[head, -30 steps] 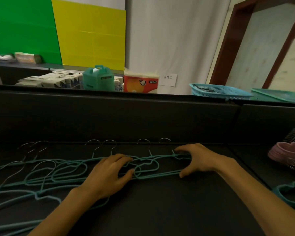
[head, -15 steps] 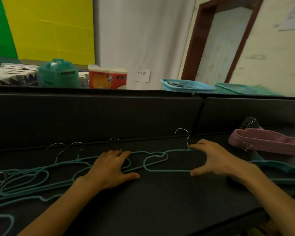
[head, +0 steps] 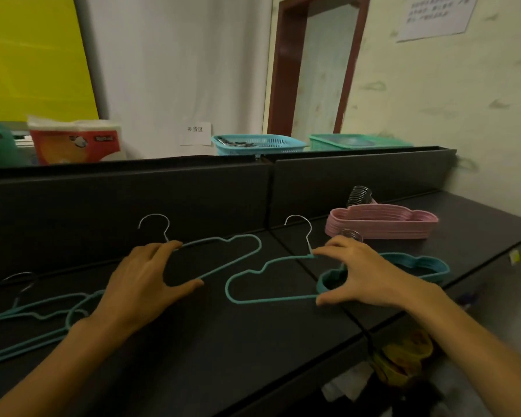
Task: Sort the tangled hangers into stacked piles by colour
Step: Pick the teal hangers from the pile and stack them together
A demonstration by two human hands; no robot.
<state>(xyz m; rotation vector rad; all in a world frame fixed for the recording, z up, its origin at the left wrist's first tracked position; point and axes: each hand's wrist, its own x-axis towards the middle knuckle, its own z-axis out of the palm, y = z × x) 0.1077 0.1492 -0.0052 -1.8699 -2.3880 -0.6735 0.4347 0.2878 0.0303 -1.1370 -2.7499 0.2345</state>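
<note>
Left hand: pinches one teal hanger between forefinger and thumb. Right hand: pinches a second teal hanger, apparently just beside the teal stack. Pink stack: behind. Loose teal hangers: left, on the black table.

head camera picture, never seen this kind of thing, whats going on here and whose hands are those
There is no machine here: a camera worn on a person's head looks down at their own two bare hands over a dark table. The left hand holds one teal hanger, and the right hand pinches another teal hanger. To the right lie a stacked teal pile and, behind it, a stacked pink pile. More tangled teal hangers wait at the left.
</note>
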